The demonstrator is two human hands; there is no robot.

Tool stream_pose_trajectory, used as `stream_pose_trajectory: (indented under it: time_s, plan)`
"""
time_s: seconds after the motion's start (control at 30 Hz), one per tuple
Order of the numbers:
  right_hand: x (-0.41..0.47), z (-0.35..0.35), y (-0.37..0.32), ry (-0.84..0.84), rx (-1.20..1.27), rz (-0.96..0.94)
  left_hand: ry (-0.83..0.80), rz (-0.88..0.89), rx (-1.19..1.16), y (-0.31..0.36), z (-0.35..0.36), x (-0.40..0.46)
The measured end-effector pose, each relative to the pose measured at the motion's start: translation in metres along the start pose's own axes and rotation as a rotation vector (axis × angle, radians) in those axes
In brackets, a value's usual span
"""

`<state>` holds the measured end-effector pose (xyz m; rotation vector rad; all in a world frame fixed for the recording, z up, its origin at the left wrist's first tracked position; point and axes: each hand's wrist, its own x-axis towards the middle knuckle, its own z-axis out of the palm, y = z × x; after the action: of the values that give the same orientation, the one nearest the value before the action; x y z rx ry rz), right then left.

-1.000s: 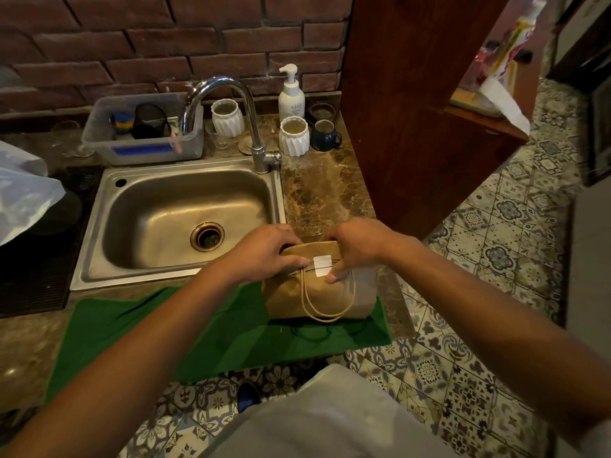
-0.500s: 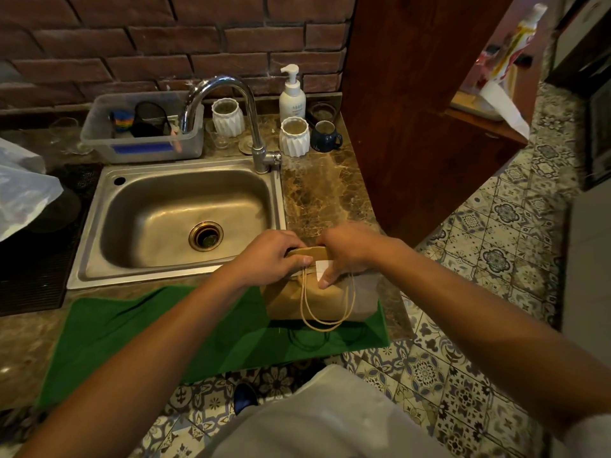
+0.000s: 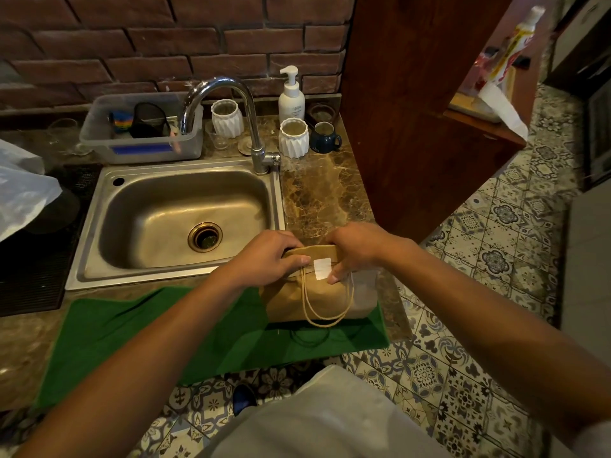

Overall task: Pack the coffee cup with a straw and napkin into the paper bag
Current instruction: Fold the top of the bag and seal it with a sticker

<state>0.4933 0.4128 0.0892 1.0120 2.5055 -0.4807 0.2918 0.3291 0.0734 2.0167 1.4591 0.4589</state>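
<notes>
A brown paper bag (image 3: 291, 299) stands on a green cloth (image 3: 165, 328) at the counter's front right. Its top is folded over, and a white sticker (image 3: 322, 268) sits across the fold. A cord handle (image 3: 325, 305) hangs down its front. My left hand (image 3: 264, 259) grips the folded top from the left, thumb on the flap. My right hand (image 3: 355, 247) holds the top from the right, with a fingertip pressing beside the sticker. The bag's contents are hidden; no cup, straw or napkin shows.
A steel sink (image 3: 96, 226) with a tap (image 3: 231, 104) lies behind the cloth. White ribbed cups (image 3: 293, 137), a soap pump (image 3: 291, 97), a dark mug (image 3: 325, 137) and a plastic bin (image 3: 142, 150) line the brick wall. A wooden cabinet (image 3: 406, 110) stands right; tiled floor lies below.
Both hands stay on the folded bag top. My right fingers have shifted slightly along the sticker, pressing it down. The bag has not moved.
</notes>
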Motion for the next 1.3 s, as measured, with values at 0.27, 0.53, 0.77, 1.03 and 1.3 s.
stream_pose_trajectory:
  time_s: [0.27, 0.53, 0.77, 1.03, 1.3]
  plan:
    - [-0.010, -0.006, 0.015, 0.000, 0.183, -0.040, 0.020, 0.002, 0.013, 0.000, 0.000, 0.001]
    - [-0.009, 0.000, 0.009, 0.099, 0.028, -0.076, 0.032, -0.027, 0.029, 0.005, 0.003, 0.000]
    - [-0.017, 0.000, 0.027, 0.119, 0.136, -0.047, 0.180, -0.228, -0.066, -0.020, 0.003, -0.031]
    - [-0.044, 0.010, 0.051, 0.215, 0.403, 0.018, 0.239, -0.301, -0.301, -0.019, 0.013, -0.039]
    - [-0.067, 0.039, 0.055, 0.420, 0.689, 0.032, 0.250, -0.305, -0.346, -0.005, 0.005, -0.032]
